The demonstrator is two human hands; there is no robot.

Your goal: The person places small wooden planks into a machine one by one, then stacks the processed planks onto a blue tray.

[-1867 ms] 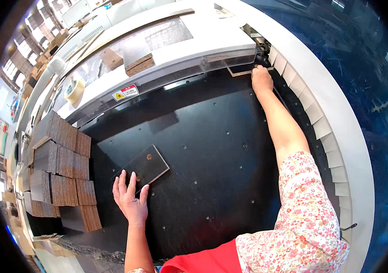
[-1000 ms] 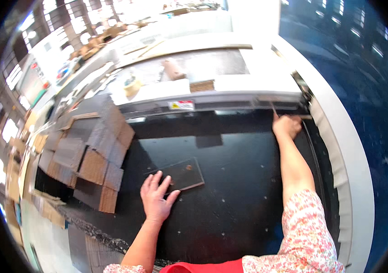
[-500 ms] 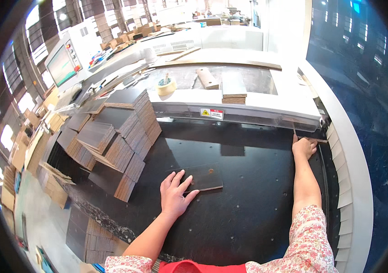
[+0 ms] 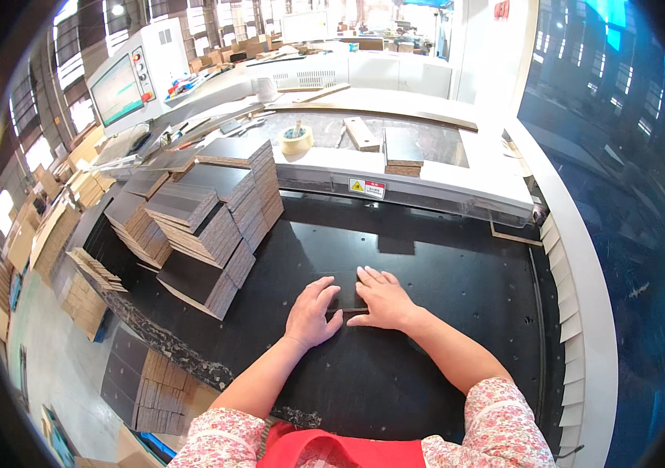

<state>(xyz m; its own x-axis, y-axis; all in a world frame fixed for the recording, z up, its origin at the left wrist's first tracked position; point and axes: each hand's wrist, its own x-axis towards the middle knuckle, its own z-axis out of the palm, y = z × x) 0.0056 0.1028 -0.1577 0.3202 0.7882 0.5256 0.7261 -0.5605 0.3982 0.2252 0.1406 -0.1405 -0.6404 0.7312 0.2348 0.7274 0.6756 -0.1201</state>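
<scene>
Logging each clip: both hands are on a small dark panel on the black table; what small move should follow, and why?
Probably lift it toward the panel stacks at left. Left hand and right hand both rest on the small dark panel, which lies flat and alone on the black table.

We count two hands [image 4: 313,313] [image 4: 379,300], one dark panel [image 4: 346,292] under them, one tape roll [image 4: 297,140] at the machine bed's far edge.

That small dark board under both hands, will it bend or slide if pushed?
The small board looks thin, flat and stiff like the stacked boards, so it probably won't flop. Lying flat on the smooth black table, it would likely slide easily, not tip.
</scene>
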